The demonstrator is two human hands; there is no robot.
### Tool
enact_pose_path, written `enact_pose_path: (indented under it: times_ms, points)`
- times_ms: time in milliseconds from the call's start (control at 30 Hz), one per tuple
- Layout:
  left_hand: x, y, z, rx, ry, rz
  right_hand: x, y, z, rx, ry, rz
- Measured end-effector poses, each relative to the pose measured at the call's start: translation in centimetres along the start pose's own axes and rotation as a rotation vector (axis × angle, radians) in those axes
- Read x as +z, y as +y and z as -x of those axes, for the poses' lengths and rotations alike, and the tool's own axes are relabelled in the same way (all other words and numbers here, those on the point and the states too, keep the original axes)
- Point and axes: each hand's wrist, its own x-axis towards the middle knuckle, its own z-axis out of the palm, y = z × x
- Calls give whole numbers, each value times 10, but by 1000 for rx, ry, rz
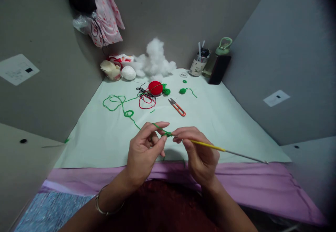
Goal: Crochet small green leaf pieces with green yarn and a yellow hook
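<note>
Between thumb and fingers, my left hand (pixel 144 148) pinches a small green crochet piece (pixel 168 134), with green yarn (pixel 135 124) running over the index finger and back to a loose tangle on the table. My right hand (pixel 201 151) grips a crochet hook (pixel 210 145) with a yellow handle; its metal shaft sticks out to the right. The hook's working tip meets the green piece, though the fingers partly hide it. Beyond my hands lie orange-handled thread snips (pixel 177 107), a red crocheted ball (pixel 155 88) with green parts, and a small green crocheted piece (pixel 182 91) with a yarn tail.
White stuffing (pixel 156 58) is heaped at the back wall beside a white ball (pixel 128 73). A patterned cup (pixel 198 65), a green bottle (pixel 223 49) and a dark phone-like slab (pixel 219 70) stand back right. Grey partitions enclose the table (pixel 99 148).
</note>
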Motion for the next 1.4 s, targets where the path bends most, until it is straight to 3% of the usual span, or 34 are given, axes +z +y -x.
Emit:
enact_pose_path:
  times_ms: [100, 167, 700, 833, 1000, 1100, 1233, 1333, 1400]
  points:
    - [1, -6, 2, 249, 29, -155, -1, -3, -1, -40, -16, 52]
    - [1, -8, 3, 312, 27, -209, -1, -5, -1, -41, -24, 58]
    - [-1, -7, -5, 157, 94, -139, 7, 1, -2, -83, 32, 117]
    - [3, -6, -3, 95, 100, -74, 11, 4, 5, -168, 44, 236]
    - [7, -3, -3, 92, 143, -33, 16, 8, 15, -381, 52, 533]
    - [9, 0, -2, 4, 149, 67, 17, 8, 13, -421, 42, 616]
    - [9, 5, -4, -255, 50, 347, 16, 12, 12, -440, 57, 641]
    - [6, 8, -8, -439, -83, 557, 14, 13, 14, -356, 67, 511]
    - [3, 9, -10, -488, -117, 615, 12, 12, 13, -235, 112, 340]
